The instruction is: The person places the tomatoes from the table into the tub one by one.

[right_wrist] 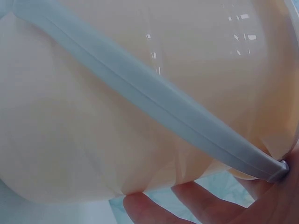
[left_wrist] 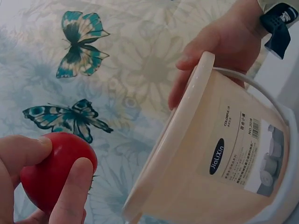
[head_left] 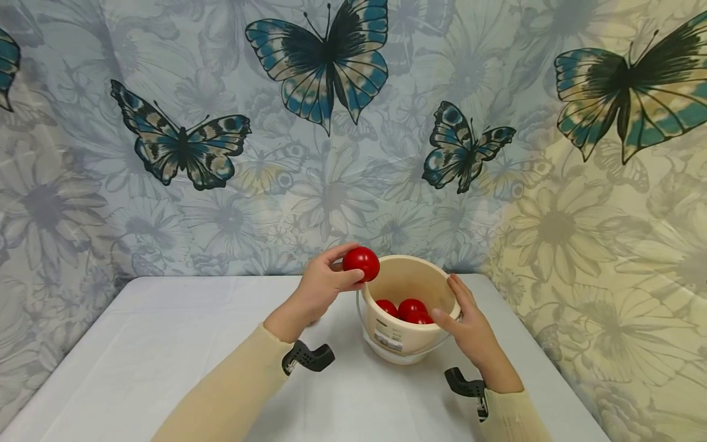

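My left hand [head_left: 320,283] pinches a red tomato [head_left: 361,264] between thumb and fingers, just above the left rim of a cream plastic bucket [head_left: 403,341]. Green leaf tips show at the edge of this tomato [left_wrist: 56,175] in the left wrist view. At the bucket's right side, my right hand [head_left: 472,328] grips the wall, its thumb at the rim and its fingers along the outside. Several red tomatoes [head_left: 412,307] lie inside the bucket, partly hidden by its near wall. A printed label [left_wrist: 245,154] is stuck on the outer wall.
The bucket stands on a table with a white cover [head_left: 182,344]. Its pale handle [right_wrist: 154,93] hangs down against the outside. Behind the table hangs a cloth [head_left: 331,202] printed with flowers and butterflies. A black wrist mount [head_left: 309,356] sits on each forearm.
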A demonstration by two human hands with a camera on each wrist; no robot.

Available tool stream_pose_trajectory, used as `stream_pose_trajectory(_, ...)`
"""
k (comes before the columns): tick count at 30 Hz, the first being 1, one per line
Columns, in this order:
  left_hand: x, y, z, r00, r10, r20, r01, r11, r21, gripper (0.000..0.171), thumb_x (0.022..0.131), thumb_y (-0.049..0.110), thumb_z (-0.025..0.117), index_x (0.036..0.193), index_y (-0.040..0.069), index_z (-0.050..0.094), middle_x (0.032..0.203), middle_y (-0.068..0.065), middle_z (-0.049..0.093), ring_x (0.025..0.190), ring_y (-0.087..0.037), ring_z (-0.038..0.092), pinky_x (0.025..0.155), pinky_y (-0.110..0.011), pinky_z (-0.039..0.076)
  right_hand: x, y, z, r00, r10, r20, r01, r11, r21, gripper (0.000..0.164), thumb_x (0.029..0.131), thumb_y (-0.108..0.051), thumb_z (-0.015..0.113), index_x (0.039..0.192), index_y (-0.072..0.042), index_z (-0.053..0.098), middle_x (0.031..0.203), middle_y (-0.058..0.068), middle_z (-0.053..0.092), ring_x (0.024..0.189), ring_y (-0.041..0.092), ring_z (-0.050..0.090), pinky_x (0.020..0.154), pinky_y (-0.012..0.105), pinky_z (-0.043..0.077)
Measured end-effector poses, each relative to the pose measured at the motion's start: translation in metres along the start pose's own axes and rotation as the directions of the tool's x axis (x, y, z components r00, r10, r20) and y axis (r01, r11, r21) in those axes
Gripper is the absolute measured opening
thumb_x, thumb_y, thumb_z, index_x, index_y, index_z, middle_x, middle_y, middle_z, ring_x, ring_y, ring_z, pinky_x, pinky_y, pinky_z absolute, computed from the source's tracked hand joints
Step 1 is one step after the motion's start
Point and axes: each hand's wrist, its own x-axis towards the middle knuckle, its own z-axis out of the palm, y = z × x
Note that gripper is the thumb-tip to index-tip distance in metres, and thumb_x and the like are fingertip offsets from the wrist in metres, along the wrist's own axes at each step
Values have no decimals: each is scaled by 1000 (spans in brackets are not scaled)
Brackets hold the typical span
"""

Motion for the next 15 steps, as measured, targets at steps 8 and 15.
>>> stream_pose_trajectory(8,26,-9,20,1000,0,-4,0,1000,22,54,88,-8,70,138,8,58,134,-14,52,111,-34,61,76,-41,60,0,-1,0,1000,-1,1,1,1000,-6,87,95,-33,68,159,-4,17,165,10,7,147,41,13,112,64,22)
stream_pose_trajectory(15,36,-18,36,1000,-25,3,25,1000,9,55,87,-7,72,138,9,59,134,-13,52,111,-33,61,78,-41,60,0,-1,0,1000,2,-3,-2,1000,-4,87,95,-34,68,159,-4,18,165,9,9,147,39,12,112,63,22)
